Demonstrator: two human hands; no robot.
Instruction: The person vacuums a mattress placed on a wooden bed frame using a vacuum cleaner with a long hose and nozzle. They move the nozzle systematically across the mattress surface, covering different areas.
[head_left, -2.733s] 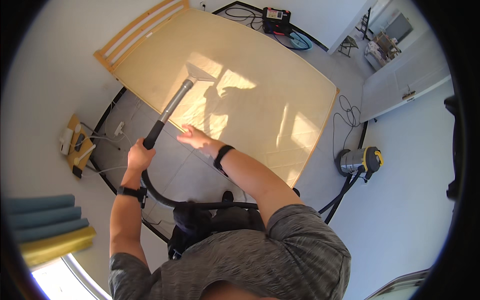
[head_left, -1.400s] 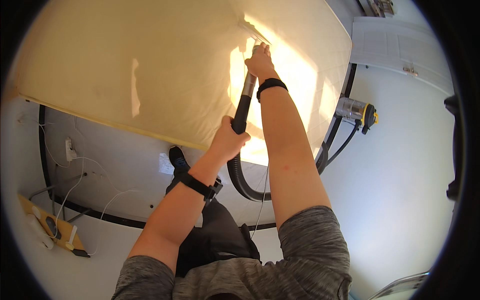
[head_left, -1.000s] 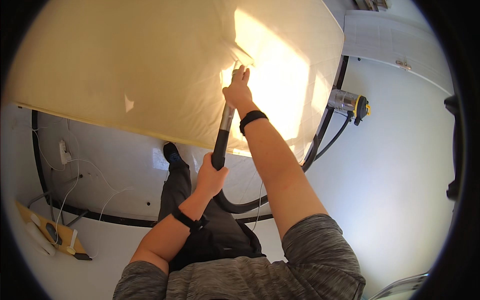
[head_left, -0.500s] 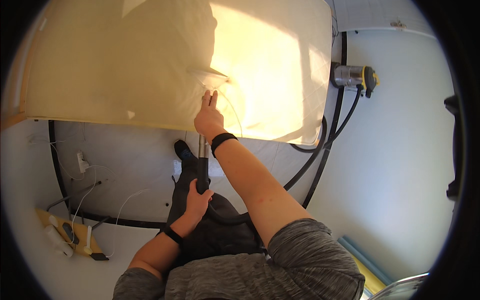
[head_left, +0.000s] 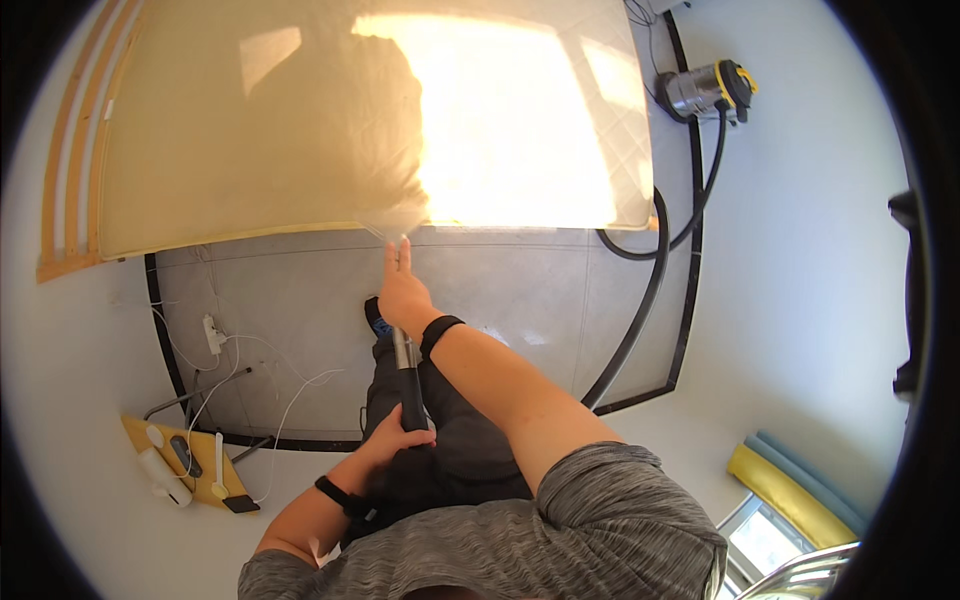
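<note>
Left hand [head_left: 398,437] grips the vacuum wand [head_left: 404,352] by its black end [head_left: 411,396]; right hand [head_left: 405,298] clasps it farther forward, two fingers [head_left: 390,258] outstretched — the clear nozzle [head_left: 393,220] just beyond them, at the mattress [head_left: 220,180] edge.

Cream mattress [head_left: 200,150] with faint diamond quilting; silver-and-black wand [head_left: 407,374]; streaky grey shirt [head_left: 470,550]; black wristbands [head_left: 441,335]; silver, black and yellow vacuum [head_left: 700,92]; grey floor [head_left: 510,300].

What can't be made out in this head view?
All in the head view:
Cream rectangular mattress: far side cut off by the top edge; sunlit surface washed out by glare.
Silver metal tube: upper part hidden by the right hand.
Long black hose: middle hidden by the right arm.
</note>
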